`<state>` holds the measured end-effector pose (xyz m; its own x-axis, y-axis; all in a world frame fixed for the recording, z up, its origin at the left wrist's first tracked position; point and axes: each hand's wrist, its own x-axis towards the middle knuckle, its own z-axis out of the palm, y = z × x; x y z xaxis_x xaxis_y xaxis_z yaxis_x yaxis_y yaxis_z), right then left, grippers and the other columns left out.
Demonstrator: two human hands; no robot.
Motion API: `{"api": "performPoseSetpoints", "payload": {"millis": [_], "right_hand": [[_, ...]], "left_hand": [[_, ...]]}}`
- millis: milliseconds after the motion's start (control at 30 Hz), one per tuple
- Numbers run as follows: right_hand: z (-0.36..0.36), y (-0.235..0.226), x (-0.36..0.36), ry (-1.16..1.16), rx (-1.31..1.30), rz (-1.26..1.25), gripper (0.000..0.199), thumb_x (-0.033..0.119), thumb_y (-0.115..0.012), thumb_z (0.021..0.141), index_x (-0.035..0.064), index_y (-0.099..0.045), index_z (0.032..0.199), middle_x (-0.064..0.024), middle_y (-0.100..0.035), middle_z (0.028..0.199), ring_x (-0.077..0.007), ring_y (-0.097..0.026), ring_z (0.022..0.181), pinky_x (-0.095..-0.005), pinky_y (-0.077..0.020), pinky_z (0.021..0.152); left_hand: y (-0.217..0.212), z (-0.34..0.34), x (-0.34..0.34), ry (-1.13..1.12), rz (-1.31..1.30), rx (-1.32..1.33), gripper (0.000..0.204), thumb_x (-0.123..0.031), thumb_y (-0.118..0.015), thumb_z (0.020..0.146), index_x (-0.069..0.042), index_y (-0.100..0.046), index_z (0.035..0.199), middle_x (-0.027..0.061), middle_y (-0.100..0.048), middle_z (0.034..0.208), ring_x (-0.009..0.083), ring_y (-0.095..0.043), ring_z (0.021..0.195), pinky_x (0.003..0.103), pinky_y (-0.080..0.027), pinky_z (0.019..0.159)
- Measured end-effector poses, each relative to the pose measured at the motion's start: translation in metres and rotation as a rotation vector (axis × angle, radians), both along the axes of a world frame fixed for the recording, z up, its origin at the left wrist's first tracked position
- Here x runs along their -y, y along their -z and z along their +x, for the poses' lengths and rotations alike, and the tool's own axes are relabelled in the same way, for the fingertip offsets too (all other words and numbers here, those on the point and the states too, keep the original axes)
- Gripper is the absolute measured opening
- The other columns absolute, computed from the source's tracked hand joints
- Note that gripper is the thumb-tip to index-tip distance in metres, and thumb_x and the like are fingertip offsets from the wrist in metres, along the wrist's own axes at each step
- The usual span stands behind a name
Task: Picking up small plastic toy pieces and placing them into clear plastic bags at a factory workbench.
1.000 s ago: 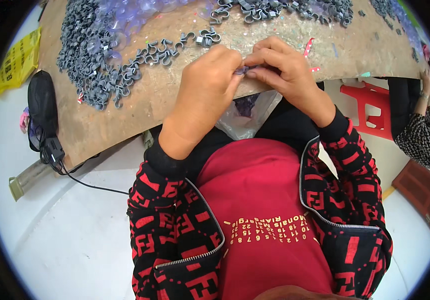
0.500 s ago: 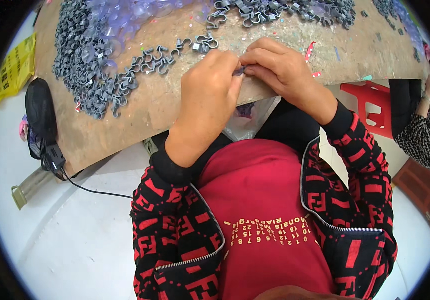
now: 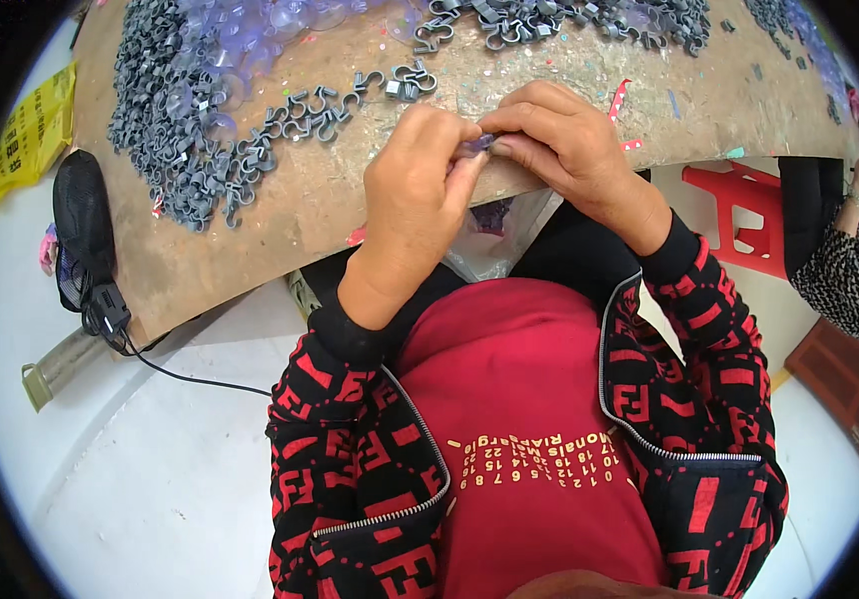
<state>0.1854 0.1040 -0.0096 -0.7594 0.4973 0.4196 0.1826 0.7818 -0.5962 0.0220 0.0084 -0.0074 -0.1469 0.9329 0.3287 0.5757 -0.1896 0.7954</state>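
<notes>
My left hand (image 3: 416,175) is closed, its thumb and fingers pinching a small purple see-through suction cup (image 3: 473,147) above the near part of the table. Fingertip to fingertip with it, my right hand (image 3: 561,145) is pinched shut on a small dark grey clip at the cup's end, mostly covered by the fingers. Loose grey clips (image 3: 300,118) trail across the wood just beyond my left hand. They run into a large heap of grey clips (image 3: 185,185) on the left, beside a pile of clear purple suction cups (image 3: 250,40).
More grey clips (image 3: 559,20) are heaped at the far middle of the wooden table (image 3: 280,235). A plastic bag (image 3: 489,255) hangs below the near edge. To the left are a black mesh pouch (image 3: 83,210) and a yellow bag (image 3: 32,135). Right of me, a red stool (image 3: 744,215) stands near another person's arm (image 3: 854,200).
Both hands have shifted slightly, and the fingertips have parted a little. More of the purple suction cup shows between them now.
</notes>
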Motion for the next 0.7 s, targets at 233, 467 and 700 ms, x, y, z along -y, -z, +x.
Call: {"api": "performPoseSetpoints", "payload": {"millis": [233, 467, 700], "right_hand": [[0.004, 0.008, 0.024, 0.193, 0.015, 0.106, 0.029, 0.012, -0.072, 0.073, 0.0086, -0.067, 0.101, -0.0067, -0.061, 0.099, -0.0262, -0.057, 0.091, -0.0357, -0.0443, 0.080], [0.004, 0.004, 0.033, 0.204, 0.046, 0.148, 0.026, 0.010, -0.072, 0.072, 0.0082, -0.065, 0.097, -0.0082, -0.062, 0.099, -0.0287, -0.056, 0.090, -0.0369, -0.0437, 0.079], [0.001, -0.025, 0.050, 0.202, -0.283, -0.707, 0.021, 0.009, -0.061, 0.090, 0.0014, -0.058, 0.109, -0.0022, -0.060, 0.097, -0.0091, -0.056, 0.084, -0.0233, -0.0452, 0.077]], "left_hand": [[0.003, -0.010, 0.006, 0.025, -0.095, 0.598, 0.023, 0.002, -0.067, 0.083, 0.001, -0.059, 0.104, 0.0040, -0.061, 0.095, 0.0078, -0.060, 0.081, 0.020, -0.050, 0.067], [-0.009, -0.001, 0.025, 0.014, -0.077, 0.773, 0.029, 0.001, -0.063, 0.086, 0.002, -0.054, 0.114, 0.0042, -0.061, 0.101, 0.0070, -0.058, 0.084, 0.020, -0.049, 0.072], [-0.010, 0.009, 0.034, 0.019, -0.031, 0.788, 0.031, 0.001, -0.067, 0.083, 0.001, -0.054, 0.111, 0.0063, -0.061, 0.103, 0.0078, -0.058, 0.081, 0.021, -0.049, 0.070]]}}
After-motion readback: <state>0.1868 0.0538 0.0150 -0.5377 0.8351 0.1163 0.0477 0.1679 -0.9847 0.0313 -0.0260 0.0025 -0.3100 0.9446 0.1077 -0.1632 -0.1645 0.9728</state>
